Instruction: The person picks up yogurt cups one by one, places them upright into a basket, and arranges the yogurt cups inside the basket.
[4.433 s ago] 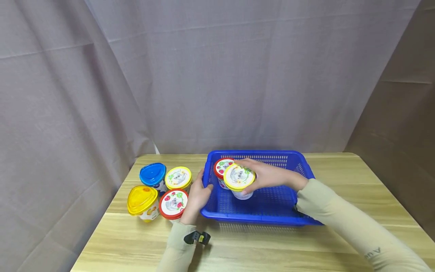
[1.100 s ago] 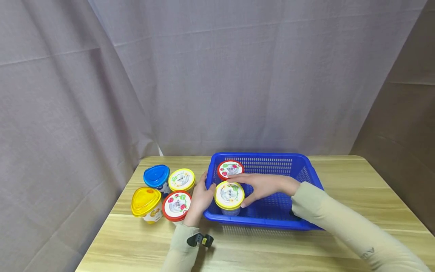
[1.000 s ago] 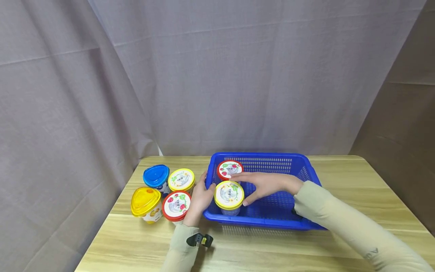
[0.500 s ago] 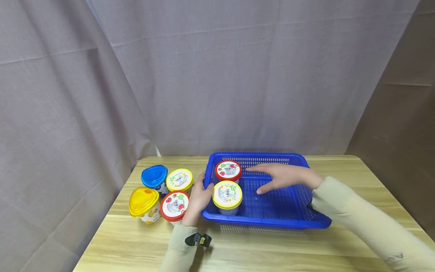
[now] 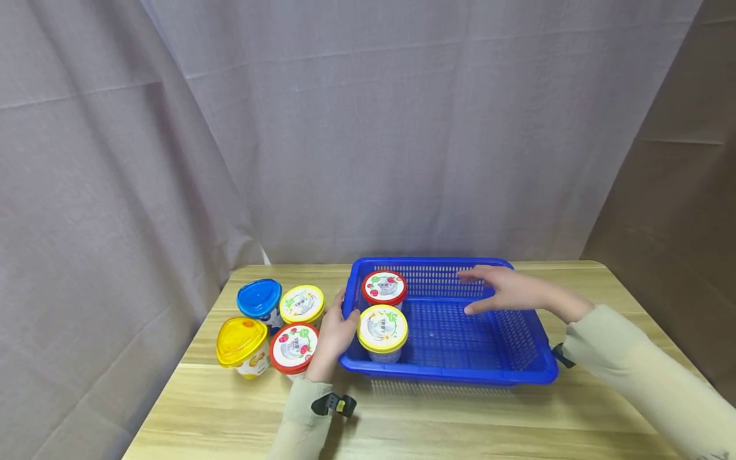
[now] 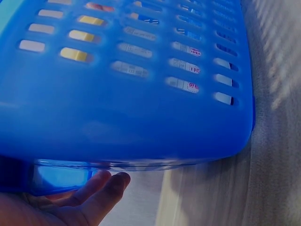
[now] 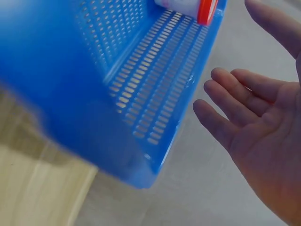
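Observation:
A blue plastic basket point(image 5: 454, 374) stands on the table. My left hand point(image 5: 333, 332) holds its left rim, thumb over the top; in the left wrist view, fingers point(image 6: 106, 190) show by the rim's underside. Inside, at the left end, a red-lidded tub point(image 5: 384, 287) stands behind a yellow-lidded tub point(image 5: 382, 327). Over the basket's right half, my right hand point(image 5: 506, 291) is spread with nothing in it. The right wrist view shows this hand's palm point(image 7: 268, 136) beside the basket wall, apart from the tubs.
Left of my left hand, outside the basket, stand a yellow-lidded tub point(image 5: 301, 304), a red-lidded tub point(image 5: 294, 347), a blue-lidded tub point(image 5: 259, 298) and a yellow triangular-lidded tub point(image 5: 241, 340). A grey curtain point(image 5: 356, 128) hangs behind the wooden table point(image 5: 460, 421).
My right hand lowered the yellow-lidded tub into the basket's front left corner, let go of it, and drew away to the right. My left hand has stayed at the rim.

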{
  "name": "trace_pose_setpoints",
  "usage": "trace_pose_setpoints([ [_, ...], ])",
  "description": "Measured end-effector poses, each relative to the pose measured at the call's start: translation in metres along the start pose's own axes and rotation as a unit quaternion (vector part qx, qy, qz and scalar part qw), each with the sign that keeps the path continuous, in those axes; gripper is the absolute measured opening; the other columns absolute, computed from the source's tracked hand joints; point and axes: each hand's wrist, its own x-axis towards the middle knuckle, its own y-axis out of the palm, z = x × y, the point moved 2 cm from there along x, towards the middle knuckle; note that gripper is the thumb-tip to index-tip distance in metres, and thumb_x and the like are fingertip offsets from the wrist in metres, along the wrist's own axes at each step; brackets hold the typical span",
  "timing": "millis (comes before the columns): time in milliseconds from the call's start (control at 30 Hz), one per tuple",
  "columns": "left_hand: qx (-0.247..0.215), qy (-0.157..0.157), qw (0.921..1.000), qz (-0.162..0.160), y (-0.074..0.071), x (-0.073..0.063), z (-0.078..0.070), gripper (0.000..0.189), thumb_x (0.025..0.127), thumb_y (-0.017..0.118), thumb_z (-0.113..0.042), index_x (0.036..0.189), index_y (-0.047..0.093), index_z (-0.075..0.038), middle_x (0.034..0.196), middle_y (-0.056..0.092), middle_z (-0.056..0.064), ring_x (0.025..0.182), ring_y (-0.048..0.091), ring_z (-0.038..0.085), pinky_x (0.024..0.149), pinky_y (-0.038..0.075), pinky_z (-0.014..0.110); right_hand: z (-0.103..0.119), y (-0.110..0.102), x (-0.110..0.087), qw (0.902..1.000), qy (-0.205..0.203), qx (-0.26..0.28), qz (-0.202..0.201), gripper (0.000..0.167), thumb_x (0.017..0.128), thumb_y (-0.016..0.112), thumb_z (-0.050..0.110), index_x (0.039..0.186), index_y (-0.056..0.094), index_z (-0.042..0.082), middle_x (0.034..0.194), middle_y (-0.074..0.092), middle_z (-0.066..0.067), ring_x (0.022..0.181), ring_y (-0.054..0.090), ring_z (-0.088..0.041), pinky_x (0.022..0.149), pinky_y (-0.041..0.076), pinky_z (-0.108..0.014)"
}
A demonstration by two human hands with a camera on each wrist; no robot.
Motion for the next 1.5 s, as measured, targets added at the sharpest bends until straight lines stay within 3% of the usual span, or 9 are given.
trace_pose_setpoints([
  [167,-0.001,-0.004,1.0,0.001,0.001,-0.001,0.001,0.061,0.097,0.058,-0.013,0.153,0.037,0.001,0.14,0.053,0.031,0.128,0.052,0.044,0.107,0.041,0.057,-0.009,0.002,-0.013,0.9996,0.017,0.011,-0.017,0.089,0.088,0.072,0.055,0.146,0.046,-0.006,0.145,0.052,-0.023,0.131,0.049,-0.045,0.106,0.041,-0.06],
  [333,-0.002,-0.009,1.0,0.003,0.001,-0.001,0.001,0.061,0.098,0.058,-0.014,0.154,0.037,0.0,0.141,0.052,0.03,0.129,0.052,0.044,0.107,0.041,0.057,-0.021,0.005,-0.024,0.996,0.047,0.029,-0.07,0.083,0.09,0.075,0.042,0.144,0.043,-0.012,0.138,0.054,-0.03,0.122,0.055,-0.047,0.098,0.048,-0.059],
  [533,0.0,-0.004,1.0,0.001,0.0,-0.001,0.0,0.061,0.097,0.058,-0.013,0.153,0.037,0.001,0.142,0.052,0.029,0.129,0.052,0.043,0.107,0.041,0.056,-0.037,0.011,-0.037,0.9815,0.102,0.039,-0.157,0.076,0.092,0.074,0.035,0.141,0.044,-0.015,0.127,0.059,-0.032,0.113,0.057,-0.046,0.092,0.049,-0.061],
  [800,-0.005,-0.002,1.0,-0.002,-0.002,-0.001,-0.001,0.062,0.097,0.059,-0.012,0.153,0.037,0.002,0.141,0.052,0.03,0.128,0.052,0.043,0.108,0.041,0.056,-0.05,0.017,-0.049,0.96,0.136,0.03,-0.243,0.067,0.09,0.077,0.03,0.135,0.052,-0.013,0.116,0.06,-0.028,0.1,0.058,-0.039,0.077,0.051,-0.048],
  [1033,-0.012,-0.002,0.9999,0.006,0.001,-0.001,-0.001,0.062,0.097,0.058,-0.011,0.153,0.036,0.002,0.141,0.052,0.031,0.129,0.052,0.043,0.108,0.041,0.056,-0.054,0.036,-0.055,0.9468,0.169,0.061,-0.267,0.072,0.091,0.077,0.026,0.14,0.045,-0.016,0.125,0.051,-0.033,0.102,0.056,-0.044,0.075,0.052,-0.048],
  [1233,-0.008,-0.001,1.0,0.005,0.002,-0.003,-0.002,0.061,0.097,0.058,-0.011,0.153,0.036,0.003,0.142,0.051,0.031,0.129,0.051,0.044,0.108,0.041,0.056,-0.056,0.05,-0.058,0.9391,0.183,0.091,-0.276,0.071,0.09,0.071,0.012,0.143,0.036,-0.02,0.126,0.043,-0.037,0.104,0.053,-0.048,0.08,0.051,-0.054],
  [1500,-0.009,-0.003,0.9999,0.003,0.0,-0.005,-0.003,0.062,0.097,0.058,-0.011,0.153,0.036,0.002,0.143,0.05,0.031,0.13,0.051,0.044,0.108,0.04,0.057,-0.06,0.057,-0.059,0.9216,0.207,0.192,-0.267,0.07,0.096,0.063,0.012,0.148,0.028,-0.018,0.139,0.041,-0.039,0.109,0.059,-0.049,0.073,0.056,-0.033],
])
